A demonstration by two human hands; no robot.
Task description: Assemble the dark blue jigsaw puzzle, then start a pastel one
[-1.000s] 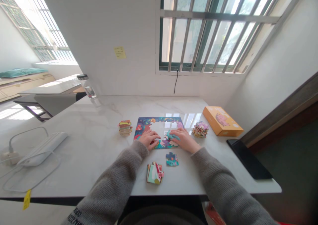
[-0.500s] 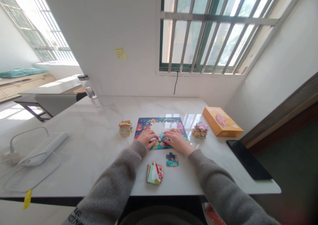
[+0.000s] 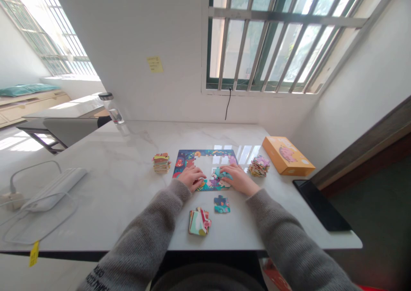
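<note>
A partly assembled jigsaw puzzle lies on the white table, its colourful border framing a bare middle. My left hand rests on its lower left part, fingers stretched out and holding nothing that I can see. On the right side, my right hand has its fingers closed on a teal puzzle piece over the lower right of the frame. Nearer to me lie a loose dark blue and teal piece and a small pile of pieces.
Stacks of puzzle pieces stand left and right of the puzzle. Farther right are an orange box and a black phone. A white power strip with cables lies left; a clear bottle stands at the back.
My right hand has moved to the right, with the teal piece shifting right too. My left hand stays at nearly the same spot. The view has tilted slightly.
</note>
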